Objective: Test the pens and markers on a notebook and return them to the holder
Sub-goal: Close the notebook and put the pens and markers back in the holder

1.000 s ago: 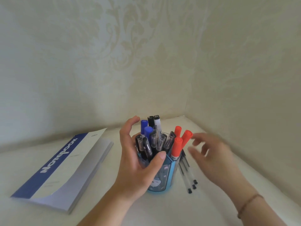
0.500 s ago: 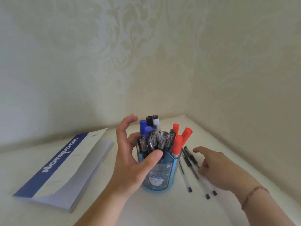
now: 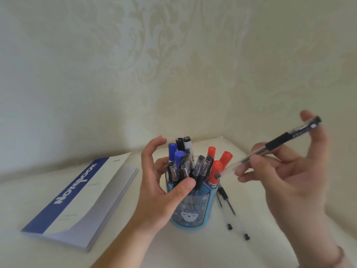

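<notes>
Lying far left on the pale bench (image 3: 116, 248) is the notebook (image 3: 81, 198), cover closed, blue band with white lettering facing up, well apart from the action. Next across, the left hand (image 3: 164, 192) is cupped around the blue holder (image 3: 191, 209), fingers curved behind it, thumb across the front near the rim; whether the palm actually presses the holder's wall is hard to tell. The holder stands upright, packed with blue-capped markers (image 3: 174, 153), black and grey caps at the back, clear-capped pens (image 3: 201, 167) in the middle and red-capped markers (image 3: 217, 169) on the right side. Just beside the holder's right side, two clear pens (image 3: 231, 213) lie on the bench, side by side. Over on the right, the right hand (image 3: 293, 171) is raised above the bench, pinching a clear pen with a black grip (image 3: 270, 147) between thumb and fingers, the pen slanting up to the right, its lower end near the red caps. A thin bracelet (image 3: 340, 256) sits on that wrist.
</notes>
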`<state>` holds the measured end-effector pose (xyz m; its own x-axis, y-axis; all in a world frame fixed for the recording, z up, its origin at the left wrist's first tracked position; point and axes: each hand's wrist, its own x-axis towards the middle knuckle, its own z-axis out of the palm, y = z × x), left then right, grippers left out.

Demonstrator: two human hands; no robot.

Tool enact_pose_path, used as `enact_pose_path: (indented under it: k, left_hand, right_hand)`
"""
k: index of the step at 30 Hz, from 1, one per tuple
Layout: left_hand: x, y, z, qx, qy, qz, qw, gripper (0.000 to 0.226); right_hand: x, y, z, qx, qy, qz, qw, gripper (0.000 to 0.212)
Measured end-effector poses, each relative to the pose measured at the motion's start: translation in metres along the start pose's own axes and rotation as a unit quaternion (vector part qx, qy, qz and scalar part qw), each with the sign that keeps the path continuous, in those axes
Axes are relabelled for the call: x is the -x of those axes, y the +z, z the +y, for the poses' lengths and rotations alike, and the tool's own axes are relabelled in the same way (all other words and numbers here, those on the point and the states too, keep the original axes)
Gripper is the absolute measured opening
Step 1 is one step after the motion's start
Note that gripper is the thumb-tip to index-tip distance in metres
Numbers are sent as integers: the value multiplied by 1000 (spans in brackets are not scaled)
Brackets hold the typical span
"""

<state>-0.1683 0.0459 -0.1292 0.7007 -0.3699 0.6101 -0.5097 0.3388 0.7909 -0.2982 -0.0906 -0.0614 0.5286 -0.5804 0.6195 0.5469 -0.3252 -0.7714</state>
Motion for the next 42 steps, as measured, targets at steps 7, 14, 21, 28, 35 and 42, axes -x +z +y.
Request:
enact_pose_path:
  k: [7,14,21,28,35,42]
  left_hand:
    - [-3,1,3,9,4,6,1000,93]
    - [1,-1,-2,4,-9,-7,1000,91]
    - [0,-1,0,-25,-12,8,1000,92]
    - [-1,-5,-5,-5,-43,25,999,110]
    - [-2,-4,-10,-12,-49,22,998,110]
    - [-3,-4,-7,-19,-32,24,999,109]
  right_hand:
    - [10,5,16,290,-189,-163,924,55]
    - [-7,-21,44,298,-32,-94,949,34]
    - [0,-23,88,562,195,-286,751,43]
    - [-6,-27,68,548,197,-257,771,76]
    - [-11,-15,12,35,-29,80,996,58]
    - [11,12,15,61,-151,-11,987,66]
